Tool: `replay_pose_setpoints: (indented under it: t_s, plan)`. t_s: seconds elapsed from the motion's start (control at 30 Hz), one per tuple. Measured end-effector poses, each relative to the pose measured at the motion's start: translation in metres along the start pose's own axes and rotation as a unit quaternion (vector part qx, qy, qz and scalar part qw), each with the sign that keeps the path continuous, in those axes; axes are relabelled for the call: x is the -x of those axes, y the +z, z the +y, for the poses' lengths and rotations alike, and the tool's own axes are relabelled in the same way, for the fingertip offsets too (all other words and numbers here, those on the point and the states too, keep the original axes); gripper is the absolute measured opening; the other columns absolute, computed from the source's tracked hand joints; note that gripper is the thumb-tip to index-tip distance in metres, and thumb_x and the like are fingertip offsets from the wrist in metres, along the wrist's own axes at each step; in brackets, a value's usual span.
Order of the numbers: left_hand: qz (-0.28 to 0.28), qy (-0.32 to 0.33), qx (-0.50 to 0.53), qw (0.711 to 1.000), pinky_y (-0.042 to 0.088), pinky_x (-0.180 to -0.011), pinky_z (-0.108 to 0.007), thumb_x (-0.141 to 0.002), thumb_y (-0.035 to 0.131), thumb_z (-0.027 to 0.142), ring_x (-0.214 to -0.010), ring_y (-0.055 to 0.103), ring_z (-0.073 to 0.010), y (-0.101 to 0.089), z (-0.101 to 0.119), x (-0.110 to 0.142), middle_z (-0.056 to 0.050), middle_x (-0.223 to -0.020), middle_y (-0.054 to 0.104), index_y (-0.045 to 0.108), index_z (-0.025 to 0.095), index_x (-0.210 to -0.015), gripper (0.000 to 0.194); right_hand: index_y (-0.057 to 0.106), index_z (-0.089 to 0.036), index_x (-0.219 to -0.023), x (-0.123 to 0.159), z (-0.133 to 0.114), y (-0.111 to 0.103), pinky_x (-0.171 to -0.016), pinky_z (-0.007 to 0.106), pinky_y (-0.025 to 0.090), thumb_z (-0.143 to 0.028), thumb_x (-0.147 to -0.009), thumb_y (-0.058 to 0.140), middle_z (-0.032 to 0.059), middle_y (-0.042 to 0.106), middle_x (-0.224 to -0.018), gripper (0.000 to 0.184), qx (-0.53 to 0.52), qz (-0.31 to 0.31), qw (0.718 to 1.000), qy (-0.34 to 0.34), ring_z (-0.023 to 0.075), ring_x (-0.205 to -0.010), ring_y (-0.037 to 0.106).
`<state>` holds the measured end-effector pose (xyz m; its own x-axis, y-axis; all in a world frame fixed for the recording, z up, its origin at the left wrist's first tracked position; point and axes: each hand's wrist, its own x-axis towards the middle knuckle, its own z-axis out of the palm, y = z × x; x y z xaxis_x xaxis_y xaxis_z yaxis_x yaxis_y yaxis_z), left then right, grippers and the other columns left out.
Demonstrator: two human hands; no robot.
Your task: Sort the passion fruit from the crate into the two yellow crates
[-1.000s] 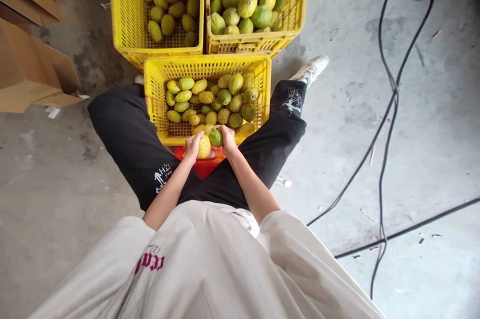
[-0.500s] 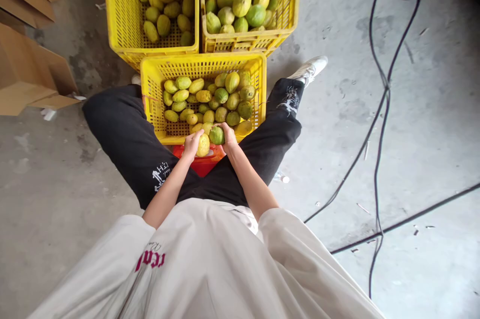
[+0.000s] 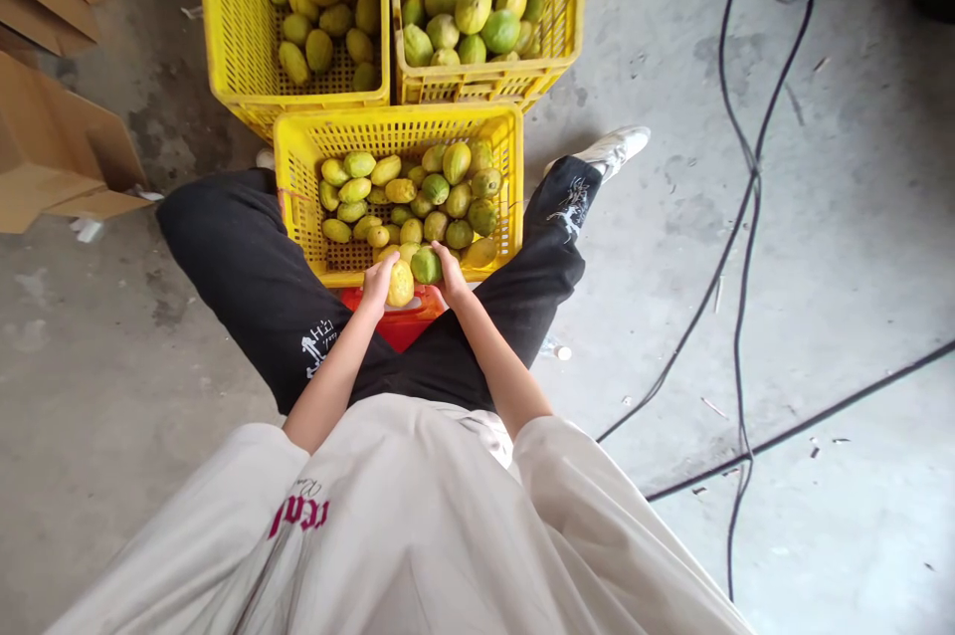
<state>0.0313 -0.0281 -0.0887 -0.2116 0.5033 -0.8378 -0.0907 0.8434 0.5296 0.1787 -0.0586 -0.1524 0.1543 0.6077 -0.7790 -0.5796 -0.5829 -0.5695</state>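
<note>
My left hand point(image 3: 377, 285) is closed around a yellow oval fruit point(image 3: 401, 284), its thumb along the top. Beside it, my right hand point(image 3: 450, 279) grips a green, rounded fruit point(image 3: 426, 266). The two fruits are side by side, above the near edge of a yellow plastic crate point(image 3: 304, 262) between my legs. Inside that crate lie several yellow and green oval fruits point(image 3: 400, 190), some blotched with brown. The undersides of both held fruits are hidden.
Two more yellow crates stand beyond: the left crate point(image 3: 228, 28) holds several fruits, the right crate point(image 3: 556, 71) is piled fuller. A red plastic object point(image 3: 407, 318) sits between my legs. Cardboard boxes point(image 3: 67, 142) stand at left; a black cable point(image 3: 755, 175) lies on the concrete floor at right.
The whole view has shifted slightly, so crates and cable appear a little further left. Both hands keep hold of the same two fruits, nearly unmoved.
</note>
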Motion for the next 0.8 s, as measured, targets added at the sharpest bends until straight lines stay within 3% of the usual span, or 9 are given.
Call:
replay_pose_setpoints:
  t_s: [0.17,0.37,0.47,0.6,0.8]
  plan:
    - [0.000,-0.027,0.024,0.999,0.057,-0.081,-0.030,-0.103,0.096,0.036,-0.078,0.073,-0.0191,-0.001,0.007,-0.002,-0.002,-0.079,0.079,0.079,0.022,-0.082,0.030,0.079,-0.030,-0.090,0.007,-0.001,0.000,-0.087,0.032,0.067,-0.070,-0.082,0.096,-0.0013,0.080,-0.093,0.044,0.019,-0.006,0.999,-0.035,0.0255,-0.101,0.078]
    - [0.010,-0.033,0.029,0.999,0.060,-0.081,-0.030,-0.096,0.102,0.044,-0.081,0.077,-0.0207,-0.003,0.004,-0.006,-0.002,-0.081,0.080,0.080,0.022,-0.087,0.032,0.075,-0.032,-0.088,0.008,-0.002,-0.003,-0.097,0.037,0.070,-0.078,-0.081,0.089,0.0015,0.081,-0.095,0.049,0.027,-0.021,0.998,-0.053,0.0305,-0.114,0.081]
    - [0.024,-0.027,0.033,0.999,0.062,-0.084,-0.030,-0.095,0.101,0.047,-0.087,0.080,-0.0226,-0.004,0.001,-0.007,-0.003,-0.082,0.081,0.080,0.023,-0.086,0.034,0.076,-0.031,-0.093,0.007,0.000,-0.003,-0.096,0.040,0.073,-0.081,-0.079,0.091,0.0023,0.081,-0.098,0.054,0.013,-0.015,0.999,-0.042,0.0313,-0.111,0.081]
    - [0.049,-0.031,0.067,0.996,0.061,-0.084,-0.030,-0.100,0.096,0.042,-0.085,0.078,-0.0213,-0.004,0.003,-0.005,-0.001,-0.081,0.078,0.075,0.024,-0.082,0.033,0.077,-0.032,-0.102,0.006,0.001,-0.006,-0.099,0.048,0.078,-0.064,-0.075,0.095,0.0026,0.083,-0.106,0.045,-0.042,-0.001,0.999,-0.025,0.0338,-0.114,0.083]
    - [0.073,-0.027,0.105,0.991,0.057,-0.082,-0.029,-0.101,0.090,0.038,-0.080,0.072,-0.0180,-0.005,0.006,-0.006,0.002,-0.079,0.072,0.067,0.026,-0.077,0.035,0.075,-0.034,-0.108,0.004,-0.003,-0.015,-0.103,0.059,0.080,-0.054,-0.080,0.094,0.0063,0.086,-0.109,0.039,-0.050,-0.052,0.997,-0.001,0.0422,-0.125,0.088]
